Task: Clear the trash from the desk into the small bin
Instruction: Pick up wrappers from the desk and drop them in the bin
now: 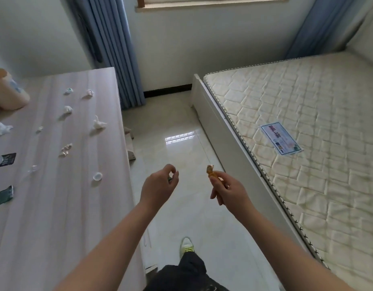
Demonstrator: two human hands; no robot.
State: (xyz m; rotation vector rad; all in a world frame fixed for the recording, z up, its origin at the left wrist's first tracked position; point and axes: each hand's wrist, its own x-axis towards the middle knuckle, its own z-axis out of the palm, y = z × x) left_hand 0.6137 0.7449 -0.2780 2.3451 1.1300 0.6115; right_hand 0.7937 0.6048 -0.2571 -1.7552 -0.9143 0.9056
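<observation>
My right hand (pixel 223 189) pinches a small orange-brown wrapper (pixel 210 171) between thumb and fingers, out over the tiled floor to the right of the desk. My left hand (pixel 160 185) hovers beside it with fingers curled around something small and dark that I can barely see. On the pale wooden desk (pixel 62 206) at left lie several crumpled white paper scraps, such as one at the edge (pixel 98 123) and another (pixel 66 149), plus a white bottle cap (pixel 97 176). No bin is in view.
A bare quilted mattress (pixel 307 127) on a white bed frame fills the right, a paper label (pixel 281 138) lying on it. Blue curtains (pixel 114 49) hang behind the desk. A peach-coloured container (pixel 7 91) and dark packets (pixel 5 162) sit at the desk's left. My shoe (pixel 186 244) is on the floor.
</observation>
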